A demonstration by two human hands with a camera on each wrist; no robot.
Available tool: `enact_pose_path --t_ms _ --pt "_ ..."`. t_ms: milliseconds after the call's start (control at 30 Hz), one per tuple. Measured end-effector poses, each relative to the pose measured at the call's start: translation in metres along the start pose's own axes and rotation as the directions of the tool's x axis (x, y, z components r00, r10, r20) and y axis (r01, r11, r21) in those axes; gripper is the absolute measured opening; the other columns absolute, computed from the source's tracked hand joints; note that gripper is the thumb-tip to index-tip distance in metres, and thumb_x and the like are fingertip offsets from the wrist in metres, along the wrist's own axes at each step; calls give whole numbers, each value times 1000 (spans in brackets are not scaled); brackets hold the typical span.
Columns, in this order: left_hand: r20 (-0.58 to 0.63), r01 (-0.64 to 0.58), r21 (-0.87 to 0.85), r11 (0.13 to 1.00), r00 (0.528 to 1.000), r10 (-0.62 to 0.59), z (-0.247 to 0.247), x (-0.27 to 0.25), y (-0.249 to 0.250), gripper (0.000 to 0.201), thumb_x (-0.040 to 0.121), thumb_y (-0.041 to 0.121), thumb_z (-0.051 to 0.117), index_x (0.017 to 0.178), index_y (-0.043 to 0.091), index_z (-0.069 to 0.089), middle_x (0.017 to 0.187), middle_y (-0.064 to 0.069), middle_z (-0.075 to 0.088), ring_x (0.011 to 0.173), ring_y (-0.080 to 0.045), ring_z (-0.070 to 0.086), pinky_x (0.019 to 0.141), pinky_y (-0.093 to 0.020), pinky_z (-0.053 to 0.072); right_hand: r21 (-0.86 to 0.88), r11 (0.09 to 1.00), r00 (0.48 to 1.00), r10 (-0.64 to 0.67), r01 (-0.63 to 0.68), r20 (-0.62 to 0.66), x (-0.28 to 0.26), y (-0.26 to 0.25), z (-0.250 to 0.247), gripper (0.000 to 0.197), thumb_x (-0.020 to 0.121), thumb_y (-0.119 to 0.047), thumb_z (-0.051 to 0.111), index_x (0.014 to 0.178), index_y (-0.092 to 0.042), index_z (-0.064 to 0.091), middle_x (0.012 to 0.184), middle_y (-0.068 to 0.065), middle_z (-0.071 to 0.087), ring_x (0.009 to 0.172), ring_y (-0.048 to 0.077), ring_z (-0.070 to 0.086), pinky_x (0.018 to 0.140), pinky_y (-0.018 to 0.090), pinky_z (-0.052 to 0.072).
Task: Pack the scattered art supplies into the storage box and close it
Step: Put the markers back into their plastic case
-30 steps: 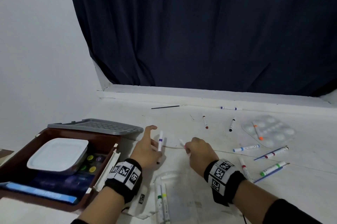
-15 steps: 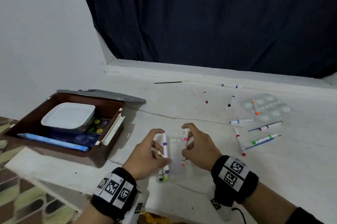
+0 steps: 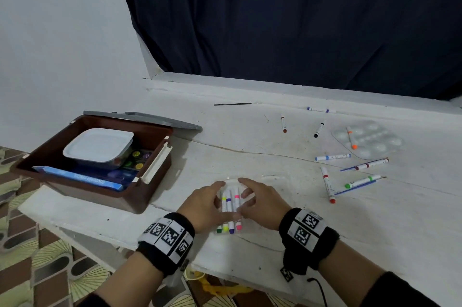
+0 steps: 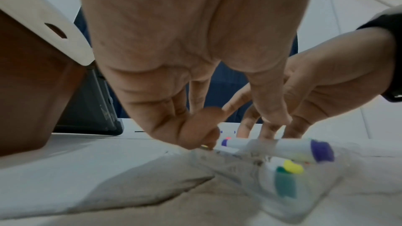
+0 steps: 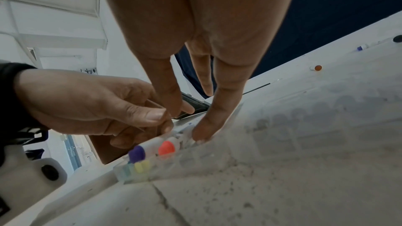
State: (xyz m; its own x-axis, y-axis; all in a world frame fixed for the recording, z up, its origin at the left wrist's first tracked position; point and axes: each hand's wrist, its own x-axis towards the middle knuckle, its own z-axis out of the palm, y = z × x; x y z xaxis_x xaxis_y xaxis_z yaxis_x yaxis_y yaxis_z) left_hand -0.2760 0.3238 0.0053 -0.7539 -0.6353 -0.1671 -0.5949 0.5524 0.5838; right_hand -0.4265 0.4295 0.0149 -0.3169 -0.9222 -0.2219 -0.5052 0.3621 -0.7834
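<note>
Clear plastic marker tray lies at the white tabletop's near edge, four markers in it, long axes pointing away from the person. Left hand and right hand flank it — fingers curled, touching the markers, neither clearly gripping. Open brown plastic storage box sits to the left, nearer the left hand.

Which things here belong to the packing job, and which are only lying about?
Job: storage box, marker tray between left hand and right hand, loose red marker, palette, thin brush.

Lying about: curtain, patterned floor.
</note>
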Motion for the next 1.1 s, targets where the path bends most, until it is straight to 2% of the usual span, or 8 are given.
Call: enact_pose_path --t_ms 100,267,433,533,633,767,867,1100 --pt "46 -6 45 999 999 4 -7 3 -3 74 66 65 79 128 36 51 100 10 65 90 -9 61 84 -31 54 -39 999 1000 6 -5 13 2 2 0 65 81 -13 72 140 -23 48 116 -2 55 93 16 64 77 21 50" --pt "126 -44 147 988 992 25 -10 7 -2 75 68 57 82 132 32 52 108 2 54 97 -14 54 85 -24 43 -181 982 998 -43 49 37 6 -1 2 75 77 -17 78 144 -16 44 140 2 46 113 19 58 101 29 44" --pt "151 -41 152 988 988 17 -8 20 -6 71 61 61 85 122 39 56 103 6 56 95 -13 55 86 -26 46 -240 965 991 -83 107 108 8 -15 -3 54 77 -16 80 126 -6 58 132 9 53 106 23 58 93 33 47" --pt "149 -31 191 981 989 3 -9 25 -8 85 57 63 86 130 40 48 110 7 59 100 -14 57 91 -30 49 -302 946 987 -78 118 140 11 -18 -7 51 78 -19 79 123 -2 61 129 12 55 109 24 56 94 35 45" --pt "159 -15 226 974 987 -22 -10 26 -7 88 57 59 88 130 38 45 113 6 60 101 -15 57 92 -33 50 -344 930 985 -75 125 155 12 -17 -9 58 76 -23 81 127 -7 58 133 8 52 115 22 53 99 32 43" --pt "141 10 291 957 989 -53 -11 26 -1 87 55 56 89 129 40 45 116 7 56 103 -15 56 90 -33 49 -379 914 982 -80 140 170 12 -17 -8 64 73 -27 84 128 -8 58 133 6 52 109 22 56 95 33 46" --pt "129 29 302 953 989 -71 -12 25 1 87 55 56 89 129 40 46 116 7 53 106 -17 56 90 -34 49 -484 854 979 -133 192 154 13 -18 -6 54 72 -32 84 118 -11 65 122 5 58 107 23 57 92 36 48" --pt "122 -12 391 920 992 -39 -14 20 4 95 59 64 83 141 37 43 122 4 47 118 -20 43 98 -37 45 -589 780 976 -139 213 169 9 -18 -3 41 85 -39 69 119 -17 62 120 3 59 109 26 56 93 39 48"
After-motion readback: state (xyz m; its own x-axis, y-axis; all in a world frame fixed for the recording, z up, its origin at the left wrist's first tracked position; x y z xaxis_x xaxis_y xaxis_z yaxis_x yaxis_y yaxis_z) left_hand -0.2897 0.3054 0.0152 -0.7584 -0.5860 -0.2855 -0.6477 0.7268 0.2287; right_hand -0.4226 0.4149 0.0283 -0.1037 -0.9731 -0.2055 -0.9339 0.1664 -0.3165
